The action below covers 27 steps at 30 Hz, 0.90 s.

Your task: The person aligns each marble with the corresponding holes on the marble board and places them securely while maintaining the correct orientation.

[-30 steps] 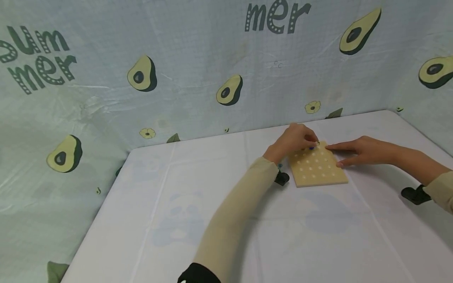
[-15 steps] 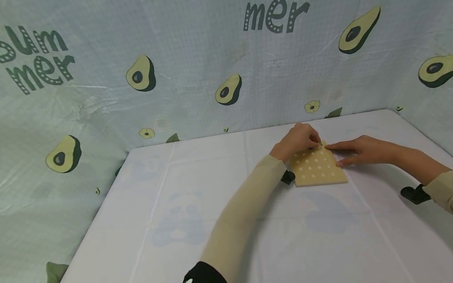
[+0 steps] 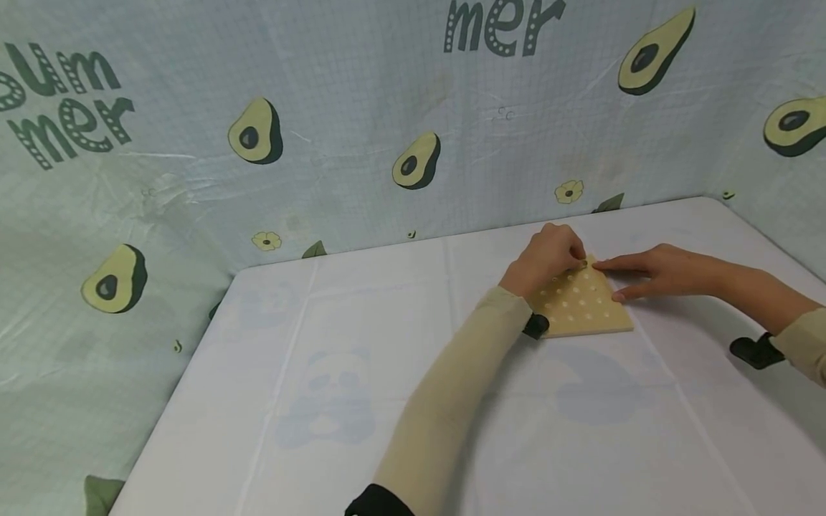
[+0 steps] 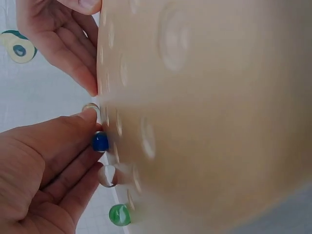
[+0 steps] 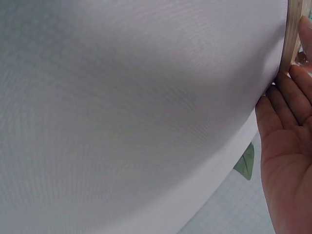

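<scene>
A square light wooden board (image 3: 584,312) with rows of round dimples lies on the table at the right in the head view. Over its far edge, my left hand (image 3: 545,258) pinches a clear, yellowish glass marble (image 4: 88,106) between thumb and fingers. Along that edge in the left wrist view sit a blue marble (image 4: 100,142), a clear marble with a white swirl (image 4: 107,176) and a green marble (image 4: 120,215). My right hand (image 3: 654,271) rests with extended fingers against the board's right side. In the right wrist view its fingertips meet the board's edge (image 5: 291,31).
A white cloth with faint panda prints covers the table (image 3: 323,322). Behind and to the left hangs a pale curtain (image 3: 348,86) printed with avocados. Dark camera mounts (image 3: 758,351) sit at both wrists, the left one overlapping the board's near left corner.
My left hand has shifted slightly right along the board's far edge, its sleeve and wrist mount moving with it. My right hand stays in place against the board.
</scene>
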Each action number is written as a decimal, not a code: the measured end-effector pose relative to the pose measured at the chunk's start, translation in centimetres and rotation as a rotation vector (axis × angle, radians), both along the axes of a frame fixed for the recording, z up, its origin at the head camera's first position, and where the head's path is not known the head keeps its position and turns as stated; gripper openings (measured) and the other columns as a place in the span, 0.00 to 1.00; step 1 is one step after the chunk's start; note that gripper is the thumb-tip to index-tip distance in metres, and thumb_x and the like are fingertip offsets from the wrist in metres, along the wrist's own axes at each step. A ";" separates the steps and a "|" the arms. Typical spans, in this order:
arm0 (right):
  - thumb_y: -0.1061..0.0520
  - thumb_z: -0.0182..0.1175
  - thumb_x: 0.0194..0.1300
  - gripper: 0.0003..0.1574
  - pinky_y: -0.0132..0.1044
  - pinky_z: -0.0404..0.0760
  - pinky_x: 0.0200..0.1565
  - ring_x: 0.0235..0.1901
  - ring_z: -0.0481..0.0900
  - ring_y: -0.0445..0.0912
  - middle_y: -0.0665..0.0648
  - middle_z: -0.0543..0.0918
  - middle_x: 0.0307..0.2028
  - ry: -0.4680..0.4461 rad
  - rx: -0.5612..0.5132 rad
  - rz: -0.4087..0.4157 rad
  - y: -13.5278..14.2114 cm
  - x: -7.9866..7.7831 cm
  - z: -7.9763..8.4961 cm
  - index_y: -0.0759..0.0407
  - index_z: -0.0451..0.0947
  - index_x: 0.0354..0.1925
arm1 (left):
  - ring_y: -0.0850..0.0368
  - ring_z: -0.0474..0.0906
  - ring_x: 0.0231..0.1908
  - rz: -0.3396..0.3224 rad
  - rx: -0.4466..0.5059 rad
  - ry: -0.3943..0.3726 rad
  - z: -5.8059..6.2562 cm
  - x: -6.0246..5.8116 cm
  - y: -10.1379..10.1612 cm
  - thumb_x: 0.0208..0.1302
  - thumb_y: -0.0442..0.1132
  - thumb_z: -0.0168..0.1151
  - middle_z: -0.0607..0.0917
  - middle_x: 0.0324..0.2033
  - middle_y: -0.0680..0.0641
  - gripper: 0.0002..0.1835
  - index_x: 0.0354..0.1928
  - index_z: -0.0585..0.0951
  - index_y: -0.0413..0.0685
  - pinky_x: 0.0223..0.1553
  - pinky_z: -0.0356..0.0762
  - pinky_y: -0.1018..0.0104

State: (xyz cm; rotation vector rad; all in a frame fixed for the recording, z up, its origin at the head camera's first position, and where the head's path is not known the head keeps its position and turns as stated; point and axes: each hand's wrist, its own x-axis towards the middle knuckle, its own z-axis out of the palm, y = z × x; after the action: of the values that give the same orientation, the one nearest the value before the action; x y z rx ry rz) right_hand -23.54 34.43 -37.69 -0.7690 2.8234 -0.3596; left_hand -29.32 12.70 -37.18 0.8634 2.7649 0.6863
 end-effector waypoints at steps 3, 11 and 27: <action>0.37 0.68 0.64 0.42 0.43 0.79 0.45 0.48 0.81 0.47 0.65 0.76 0.66 -0.001 -0.005 0.000 0.0 0.0 0.1 0.53 0.73 0.70 | 0.68 0.79 0.35 0.009 -0.001 0.010 0.1 0.2 0.1 0.66 0.38 0.71 0.87 0.42 0.59 0.06 0.43 0.91 0.53 0.34 0.76 0.79; 0.37 0.69 0.64 0.42 0.50 0.80 0.49 0.54 0.81 0.53 0.65 0.76 0.66 -0.006 0.005 -0.016 -0.2 0.1 0.2 0.52 0.74 0.70 | 0.68 0.80 0.37 0.001 0.006 -0.030 0.5 0.3 -0.4 0.67 0.37 0.70 0.88 0.43 0.59 0.08 0.46 0.91 0.52 0.35 0.76 0.79; 0.33 0.68 0.63 0.46 0.60 0.77 0.56 0.62 0.75 0.64 0.69 0.74 0.67 -0.044 0.037 -0.054 -0.2 -0.2 -0.1 0.54 0.73 0.71 | 0.61 0.83 0.47 -0.135 -0.119 0.044 4.1 -0.1 -8.4 0.66 0.40 0.71 0.89 0.47 0.51 0.15 0.53 0.88 0.45 0.44 0.79 0.75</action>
State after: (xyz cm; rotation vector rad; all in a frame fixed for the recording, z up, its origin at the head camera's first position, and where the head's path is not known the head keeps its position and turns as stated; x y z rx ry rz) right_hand -23.71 34.19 -37.81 -0.6706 2.8057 -0.3279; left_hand -29.41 4.27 -33.11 1.0389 2.7221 0.4805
